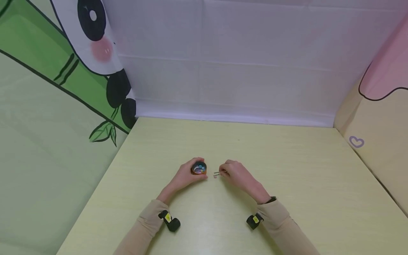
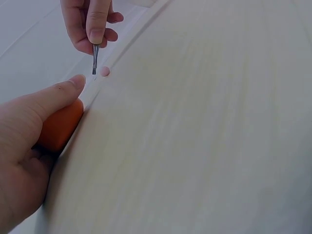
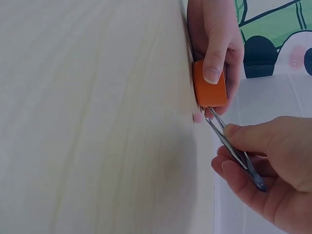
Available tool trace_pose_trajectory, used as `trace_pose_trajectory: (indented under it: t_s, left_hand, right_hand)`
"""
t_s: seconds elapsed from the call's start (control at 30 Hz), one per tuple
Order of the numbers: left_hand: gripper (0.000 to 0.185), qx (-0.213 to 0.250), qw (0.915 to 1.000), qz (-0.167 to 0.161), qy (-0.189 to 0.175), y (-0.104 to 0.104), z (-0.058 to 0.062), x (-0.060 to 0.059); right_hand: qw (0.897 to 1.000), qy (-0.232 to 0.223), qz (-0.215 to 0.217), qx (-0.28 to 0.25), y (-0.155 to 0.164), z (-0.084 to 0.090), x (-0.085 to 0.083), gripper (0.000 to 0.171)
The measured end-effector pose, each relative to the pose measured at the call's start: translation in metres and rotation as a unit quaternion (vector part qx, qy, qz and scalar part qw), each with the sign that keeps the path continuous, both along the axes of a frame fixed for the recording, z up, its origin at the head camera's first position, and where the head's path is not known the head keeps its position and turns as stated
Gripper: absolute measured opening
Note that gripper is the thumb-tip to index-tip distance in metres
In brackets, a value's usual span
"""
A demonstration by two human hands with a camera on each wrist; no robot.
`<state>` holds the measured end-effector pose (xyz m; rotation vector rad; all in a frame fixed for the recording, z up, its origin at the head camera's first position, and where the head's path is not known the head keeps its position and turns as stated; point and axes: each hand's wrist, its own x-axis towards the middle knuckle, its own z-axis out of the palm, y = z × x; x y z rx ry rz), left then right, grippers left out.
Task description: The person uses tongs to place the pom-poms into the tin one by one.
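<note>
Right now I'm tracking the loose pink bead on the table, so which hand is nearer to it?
Right. The right hand holds tweezers whose tips sit at the pink bead; the left hand grips the orange cup beside it.

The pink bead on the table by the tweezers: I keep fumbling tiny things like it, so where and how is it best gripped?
Probably across its two opposite sides, low near the table, with the tweezers coming down at a slant from the right hand. The bead is small, rounded and lies loose beside the orange cup, so a grip at its widest part should slip least.
</note>
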<state>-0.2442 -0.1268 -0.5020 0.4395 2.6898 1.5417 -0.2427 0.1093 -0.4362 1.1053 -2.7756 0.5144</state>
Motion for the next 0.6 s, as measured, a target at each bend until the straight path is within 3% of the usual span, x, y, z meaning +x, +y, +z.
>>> trace_pose_trajectory:
  t_s: [0.6]
  left_hand:
    - [0.066, 0.003, 0.9999, -0.003, -0.013, -0.0003, 0.0013, 0.0002]
  right_hand:
    - [1.0, -0.013, -0.002, 0.002, 0.0017, -0.0063, 0.0033, 0.006]
